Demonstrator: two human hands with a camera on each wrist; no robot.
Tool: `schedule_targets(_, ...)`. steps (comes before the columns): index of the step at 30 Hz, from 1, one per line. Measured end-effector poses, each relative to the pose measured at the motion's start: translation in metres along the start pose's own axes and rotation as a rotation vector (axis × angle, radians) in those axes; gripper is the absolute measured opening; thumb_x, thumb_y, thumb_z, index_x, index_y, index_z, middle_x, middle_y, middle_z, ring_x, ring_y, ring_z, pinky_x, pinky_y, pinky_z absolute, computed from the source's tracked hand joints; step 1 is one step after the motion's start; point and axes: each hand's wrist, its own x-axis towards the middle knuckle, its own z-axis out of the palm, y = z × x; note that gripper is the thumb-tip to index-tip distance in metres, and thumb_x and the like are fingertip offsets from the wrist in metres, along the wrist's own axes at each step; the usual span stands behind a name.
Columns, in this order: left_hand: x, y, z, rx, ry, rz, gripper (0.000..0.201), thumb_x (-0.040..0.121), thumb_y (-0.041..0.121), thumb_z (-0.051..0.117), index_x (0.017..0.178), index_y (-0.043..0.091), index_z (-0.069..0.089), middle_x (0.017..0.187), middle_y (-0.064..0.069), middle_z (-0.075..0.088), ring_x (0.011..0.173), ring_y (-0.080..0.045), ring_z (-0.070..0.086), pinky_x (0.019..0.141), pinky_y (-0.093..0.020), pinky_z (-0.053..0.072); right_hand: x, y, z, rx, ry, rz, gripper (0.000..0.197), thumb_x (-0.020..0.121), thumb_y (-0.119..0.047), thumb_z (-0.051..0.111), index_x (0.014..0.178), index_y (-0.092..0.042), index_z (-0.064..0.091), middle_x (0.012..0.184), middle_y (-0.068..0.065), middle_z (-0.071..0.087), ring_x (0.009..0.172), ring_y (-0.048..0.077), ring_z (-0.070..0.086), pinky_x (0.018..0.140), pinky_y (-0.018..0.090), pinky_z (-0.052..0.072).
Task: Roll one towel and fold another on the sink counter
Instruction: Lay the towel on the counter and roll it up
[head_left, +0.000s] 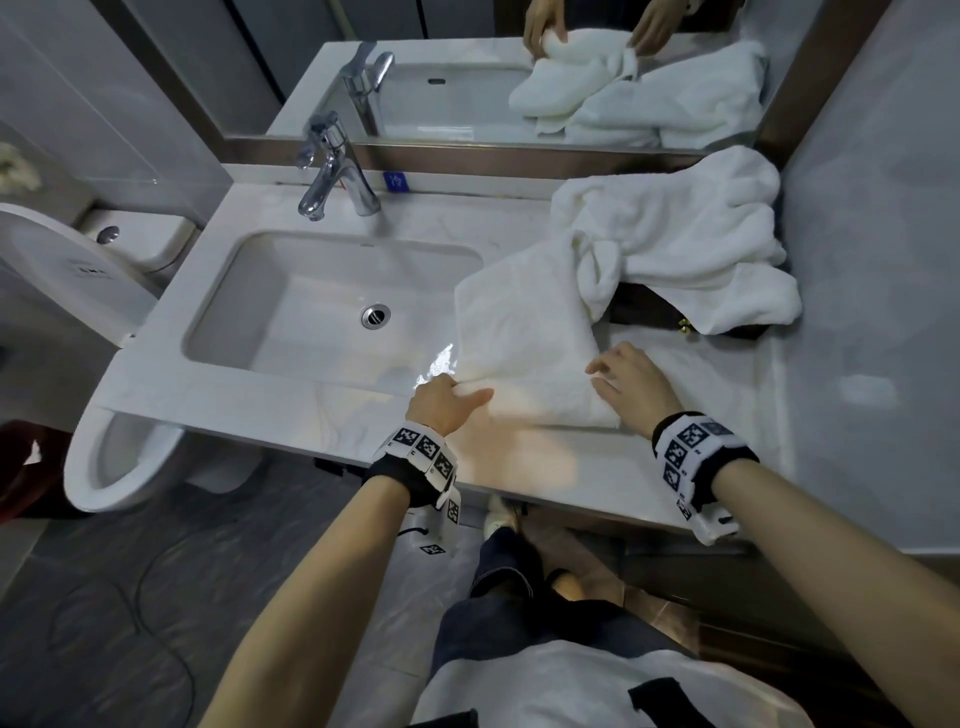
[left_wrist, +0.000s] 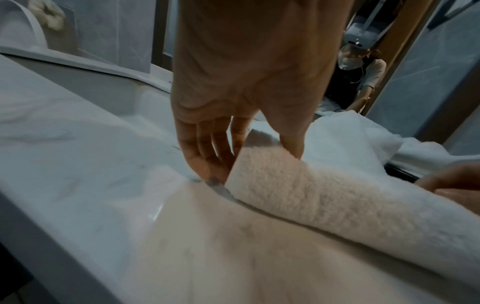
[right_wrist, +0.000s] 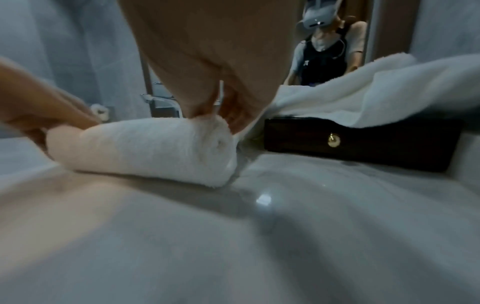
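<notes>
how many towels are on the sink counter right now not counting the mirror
2. One towel lies right of the basin, its near end rolled under both hands. A second, crumpled towel sits at the back right, draped over a dark box. More could be hidden beneath it.

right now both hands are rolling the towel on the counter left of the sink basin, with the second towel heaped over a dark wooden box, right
Not quite. The head view shows the towel being rolled on the counter right of the sink basin, not left. Both the left hand and right hand are on it; the second towel does cover the dark wooden box.
</notes>
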Motion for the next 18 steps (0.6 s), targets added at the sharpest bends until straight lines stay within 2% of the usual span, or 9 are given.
schedule_targets(1,0.002,0.002,-0.002,0.001,-0.007,-0.018,0.065,0.079,0.057,0.062,0.122,0.01,0.052,0.128,-0.012,0.054,0.119,-0.028,0.051,0.096,-0.038,0.043,-0.002,-0.001,0.001,0.017,0.023,-0.083,0.023,0.093,-0.019,0.053,0.112,-0.007,0.062,0.115,0.01,0.056,0.111,0.026,0.052,0.093,0.036,0.043)
schedule_targets(3,0.005,0.005,-0.004,0.009,-0.025,-0.055,0.069,0.078,0.057,0.064,0.125,0.009,0.05,0.132,-0.014,0.05,0.12,-0.029,0.051,0.097,-0.038,0.044,-0.005,0.0,0.004,-0.021,-0.084,-0.202,0.039,0.091,-0.032,0.058,0.123,-0.011,0.057,0.128,0.006,0.053,0.121,0.022,0.048,0.099,0.033,0.039)
schedule_targets(5,0.008,0.006,-0.004,0.009,-0.036,-0.093,0.073,0.076,0.057,0.066,0.127,0.009,0.047,0.135,-0.014,0.047,0.121,-0.03,0.05,0.098,-0.039,0.045,-0.006,0.004,0.004,-0.111,-0.191,-0.218,0.059,0.085,-0.041,0.064,0.136,-0.018,0.047,0.144,0.001,0.04,0.134,0.018,0.036,0.106,0.031,0.031)
schedule_targets(7,0.007,0.006,-0.002,-0.041,0.001,-0.072,0.075,0.075,0.052,0.07,0.127,0.005,0.043,0.132,-0.014,0.048,0.12,-0.03,0.05,0.098,-0.04,0.045,-0.005,0.011,0.003,-0.208,-0.164,-0.233,0.063,0.082,-0.043,0.066,0.139,-0.025,0.045,0.144,0.001,0.036,0.133,0.019,0.031,0.106,0.032,0.03)
schedule_targets(10,-0.001,0.002,0.003,-0.062,0.203,0.318,0.05,0.08,0.027,0.073,0.115,0.001,0.049,0.12,-0.014,0.051,0.11,-0.03,0.051,0.093,-0.034,0.043,0.0,0.015,0.004,-0.305,-0.125,-0.322,0.058,0.084,-0.043,0.063,0.137,-0.024,0.047,0.128,0.003,0.046,0.119,0.021,0.04,0.098,0.03,0.034)
schedule_targets(12,-0.005,-0.002,0.006,0.016,0.178,0.6,0.032,0.088,0.014,0.063,0.118,0.004,0.056,0.123,-0.012,0.055,0.113,-0.028,0.052,0.097,-0.03,0.041,0.004,0.013,0.005,-0.293,-0.147,-0.344,0.054,0.087,-0.041,0.06,0.135,-0.02,0.05,0.124,0.004,0.047,0.118,0.02,0.042,0.096,0.029,0.035)
schedule_targets(13,-0.006,-0.004,0.008,0.049,0.119,0.67,0.029,0.094,0.014,0.055,0.121,0.007,0.057,0.127,-0.009,0.056,0.117,-0.026,0.052,0.097,-0.025,0.038,0.006,0.013,0.004,-0.276,-0.165,-0.339,0.05,0.087,-0.04,0.06,0.132,-0.017,0.053,0.125,0.004,0.045,0.12,0.02,0.041,0.095,0.029,0.036)
schedule_targets(15,-0.005,-0.01,0.01,0.07,0.021,0.656,0.035,0.099,0.029,0.044,0.129,0.015,0.054,0.135,-0.001,0.054,0.126,-0.019,0.049,0.098,-0.02,0.032,0.012,0.012,0.002,-0.252,-0.214,-0.319,0.044,0.087,-0.039,0.059,0.123,-0.013,0.058,0.132,0.002,0.041,0.13,0.02,0.035,0.098,0.032,0.039)
schedule_targets(18,0.001,-0.015,0.01,0.177,-0.012,0.601,0.055,0.088,0.053,0.053,0.134,0.021,0.051,0.143,0.003,0.046,0.133,-0.016,0.038,0.109,-0.027,0.028,0.02,0.009,0.0,-0.199,-0.311,-0.252,0.041,0.088,-0.037,0.058,0.118,-0.009,0.06,0.138,-0.001,0.036,0.134,0.016,0.031,0.103,0.031,0.035)
